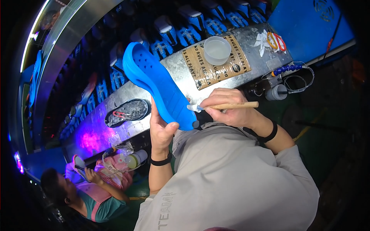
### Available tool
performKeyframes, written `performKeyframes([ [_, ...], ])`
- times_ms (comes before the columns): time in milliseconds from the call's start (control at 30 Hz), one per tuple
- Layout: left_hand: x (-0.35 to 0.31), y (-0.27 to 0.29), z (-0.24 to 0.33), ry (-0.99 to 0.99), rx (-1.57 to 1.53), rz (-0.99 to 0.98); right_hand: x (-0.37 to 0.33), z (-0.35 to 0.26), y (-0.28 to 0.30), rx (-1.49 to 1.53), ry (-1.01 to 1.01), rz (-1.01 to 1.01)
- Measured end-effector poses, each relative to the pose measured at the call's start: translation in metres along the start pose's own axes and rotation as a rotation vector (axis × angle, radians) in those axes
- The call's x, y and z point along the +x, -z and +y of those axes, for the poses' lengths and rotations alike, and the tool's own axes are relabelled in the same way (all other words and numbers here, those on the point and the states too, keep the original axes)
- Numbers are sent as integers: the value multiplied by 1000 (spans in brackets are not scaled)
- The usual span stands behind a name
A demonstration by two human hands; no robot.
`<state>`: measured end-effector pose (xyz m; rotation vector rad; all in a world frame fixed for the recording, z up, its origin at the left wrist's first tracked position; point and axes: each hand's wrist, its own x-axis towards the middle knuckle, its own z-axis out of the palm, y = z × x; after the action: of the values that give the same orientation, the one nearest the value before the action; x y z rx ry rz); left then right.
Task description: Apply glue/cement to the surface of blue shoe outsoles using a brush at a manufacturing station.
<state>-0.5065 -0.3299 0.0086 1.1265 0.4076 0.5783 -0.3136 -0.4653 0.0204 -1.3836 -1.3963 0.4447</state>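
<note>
My left hand [161, 131] is closed around the edge of a blue shoe sole [163, 86], near its lower end. The sole is tilted, its grooved inner face up and its upper end reaching out over the bench and rack. In my right hand [233, 111] is a brush with a wooden handle [248, 104], gripped between thumb and fingers. Its white bristles [193, 108] are at the sole's right edge, close to the lower end. Whether they press on the rim or just hover by it is hard to tell.
A translucent cup [217, 52] stands on taped cardboard [200, 75] on the metal bench [175, 63]. Beyond are racked blue shoe parts [189, 35]. A dark sole-shaped tray [129, 111] lies left; scissors-like loops [280, 42] lie right. Another person [92, 192] works at lower left.
</note>
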Motion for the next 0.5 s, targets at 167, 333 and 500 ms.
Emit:
performKeyframes([
  [167,6,17,-1,135,-639,-159,-10,7,12,338,-188,294],
  [333,10,32,-7,200,-1352,-257,-5,63,40,287,-159,749],
  [500,8,29,5,175,-1379,-232,-16,132,72,119,-232,812],
])
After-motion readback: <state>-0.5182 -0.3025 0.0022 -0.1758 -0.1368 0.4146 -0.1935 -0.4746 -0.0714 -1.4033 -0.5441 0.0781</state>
